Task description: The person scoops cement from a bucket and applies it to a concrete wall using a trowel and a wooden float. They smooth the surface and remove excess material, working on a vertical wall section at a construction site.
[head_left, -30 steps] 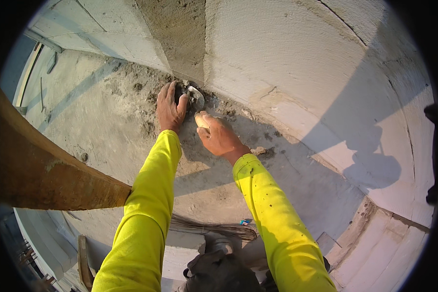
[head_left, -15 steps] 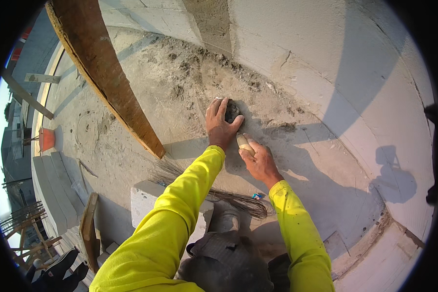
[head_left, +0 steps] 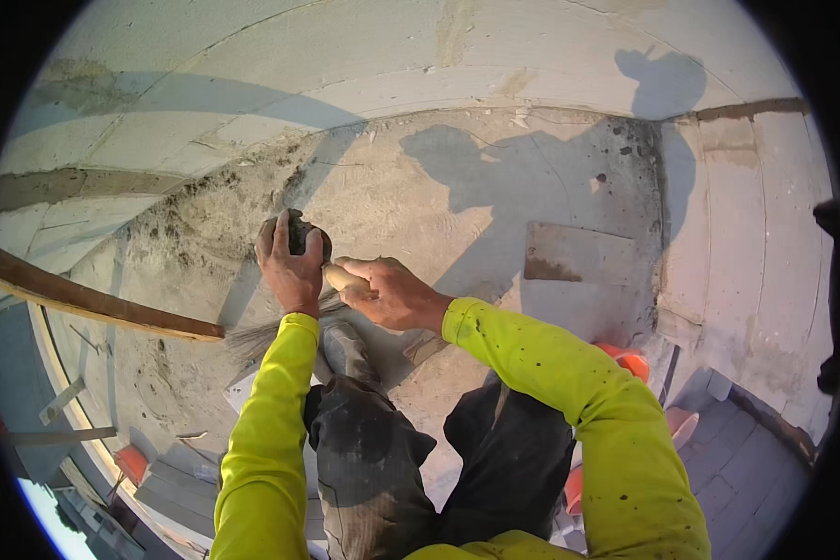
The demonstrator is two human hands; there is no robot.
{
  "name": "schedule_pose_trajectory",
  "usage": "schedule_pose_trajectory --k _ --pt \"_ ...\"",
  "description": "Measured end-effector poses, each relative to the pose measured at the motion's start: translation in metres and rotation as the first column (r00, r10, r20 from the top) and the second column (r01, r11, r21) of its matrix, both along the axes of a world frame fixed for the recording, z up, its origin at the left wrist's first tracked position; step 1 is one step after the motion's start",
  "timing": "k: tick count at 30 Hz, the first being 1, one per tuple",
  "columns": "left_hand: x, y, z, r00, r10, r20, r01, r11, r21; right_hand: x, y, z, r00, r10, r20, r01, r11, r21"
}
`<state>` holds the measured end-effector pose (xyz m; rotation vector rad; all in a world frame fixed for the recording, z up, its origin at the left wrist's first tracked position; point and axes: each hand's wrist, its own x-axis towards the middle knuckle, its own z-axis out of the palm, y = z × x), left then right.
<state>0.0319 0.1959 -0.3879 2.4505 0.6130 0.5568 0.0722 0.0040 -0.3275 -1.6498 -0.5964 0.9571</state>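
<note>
My right hand (head_left: 390, 293) is closed around the light wooden handle (head_left: 343, 279) of what looks like a trowel. Its dark blade mostly hides behind my left hand (head_left: 289, 271). The fingers of that left hand curve around a dark clump of mortar (head_left: 298, 231), which seems to rest on the blade. Both hands are close together, above the dusty concrete floor (head_left: 383, 177).
A long wooden plank (head_left: 103, 297) juts in from the left. Thin bristles or wires (head_left: 257, 343) lie near its end. A flat board (head_left: 579, 254) lies at the right, by the pale block wall (head_left: 751, 233). Orange buckets (head_left: 131, 464) stand left and right.
My view has swung to the right, bringing the wall corner, the flat board and more orange buckets into sight. Both hands keep their hold on the trowel and the clump.
</note>
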Motion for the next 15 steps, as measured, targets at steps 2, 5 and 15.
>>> schedule_pose_trajectory --k 2,5,15 --pt "0.004 -0.025 0.049 0.989 -0.04 -0.144 0.043 0.999 0.023 -0.02 -0.022 0.032 0.991 -0.116 0.066 0.111 0.991 0.078" --pt "0.007 -0.064 0.11 0.961 -0.158 -0.229 0.169 0.985 0.031 -0.057 -0.055 0.089 0.929 -0.369 -0.017 0.369 0.927 0.068" --pt "-0.021 -0.229 0.257 0.625 -0.735 -0.264 0.754 0.655 -0.039 -0.182 -0.182 0.263 0.629 -0.754 -0.19 0.746 0.654 -0.125"
